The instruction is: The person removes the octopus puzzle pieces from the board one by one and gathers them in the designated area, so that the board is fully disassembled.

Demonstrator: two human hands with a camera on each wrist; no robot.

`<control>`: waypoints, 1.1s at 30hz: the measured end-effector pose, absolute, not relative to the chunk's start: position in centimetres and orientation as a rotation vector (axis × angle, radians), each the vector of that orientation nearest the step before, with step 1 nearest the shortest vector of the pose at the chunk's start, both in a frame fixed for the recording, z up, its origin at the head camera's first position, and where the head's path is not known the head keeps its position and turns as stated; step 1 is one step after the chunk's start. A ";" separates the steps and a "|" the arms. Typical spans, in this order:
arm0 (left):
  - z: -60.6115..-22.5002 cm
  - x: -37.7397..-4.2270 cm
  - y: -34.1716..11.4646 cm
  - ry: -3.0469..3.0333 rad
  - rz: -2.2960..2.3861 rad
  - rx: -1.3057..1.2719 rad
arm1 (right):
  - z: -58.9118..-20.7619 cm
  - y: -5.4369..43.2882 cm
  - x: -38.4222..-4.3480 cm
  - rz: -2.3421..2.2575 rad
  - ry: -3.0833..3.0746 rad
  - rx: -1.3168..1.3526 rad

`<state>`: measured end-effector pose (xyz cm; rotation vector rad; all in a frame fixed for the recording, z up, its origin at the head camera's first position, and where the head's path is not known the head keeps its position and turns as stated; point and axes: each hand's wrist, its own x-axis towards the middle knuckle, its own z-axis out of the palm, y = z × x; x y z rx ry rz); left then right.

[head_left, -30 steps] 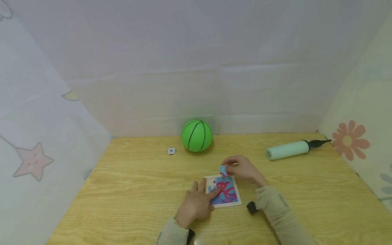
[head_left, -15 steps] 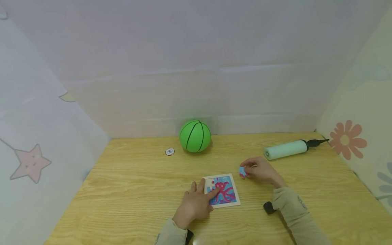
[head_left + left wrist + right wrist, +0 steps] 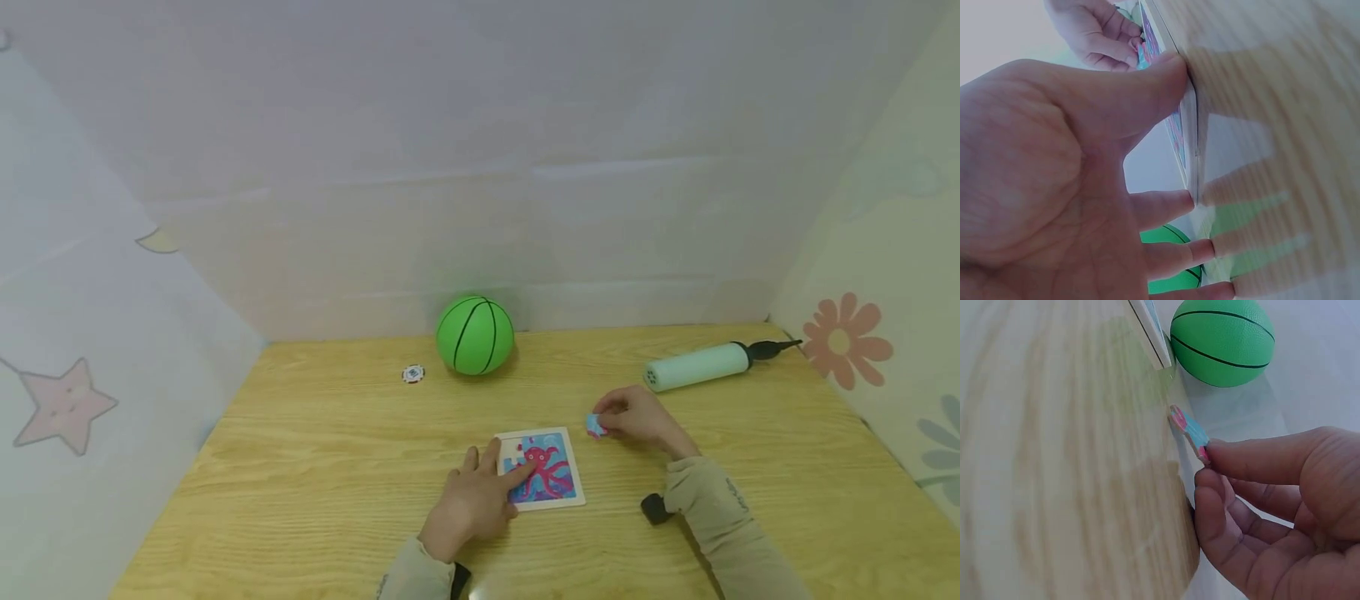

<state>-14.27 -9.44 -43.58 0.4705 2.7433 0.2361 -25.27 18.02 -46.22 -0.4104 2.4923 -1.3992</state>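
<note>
Two hands show in my feed. I see the left hand (image 3: 471, 500), fingers spread wide, resting on the square, pale-rimmed octopus puzzle (image 3: 555, 482). To its right, the right hand (image 3: 637, 417) pinches a small flat blue-and-pink piece (image 3: 593, 426). Beyond the left hand, the round green black-lined ball (image 3: 475, 335) sits on the wooden desk (image 3: 315, 450).

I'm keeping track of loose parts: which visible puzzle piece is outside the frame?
The blue-and-pink piece pinched by the right hand, apart from the frame; the other visible pieces lie inside it.
</note>
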 end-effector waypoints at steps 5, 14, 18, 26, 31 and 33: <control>-43.5 -14.4 -9.6 2.717 0.249 0.462 | -46.4 17.9 -25.3 -1.341 2.544 -0.377; -43.7 -14.8 -9.8 2.714 0.273 0.480 | -46.6 17.5 -25.3 -1.229 2.642 -0.363; -43.8 -14.9 -9.9 2.710 0.281 0.477 | -46.7 17.5 -25.3 -1.213 2.660 -0.385; -43.5 -14.9 -10.1 2.706 0.289 0.497 | -46.2 17.4 -25.3 -1.144 2.697 -0.439; -43.6 -14.9 -9.9 2.750 0.281 0.498 | -45.3 16.4 -24.9 -1.195 2.673 -0.505; -43.6 -14.8 -9.8 2.763 0.278 0.495 | -45.0 15.7 -24.8 -1.218 2.672 -0.525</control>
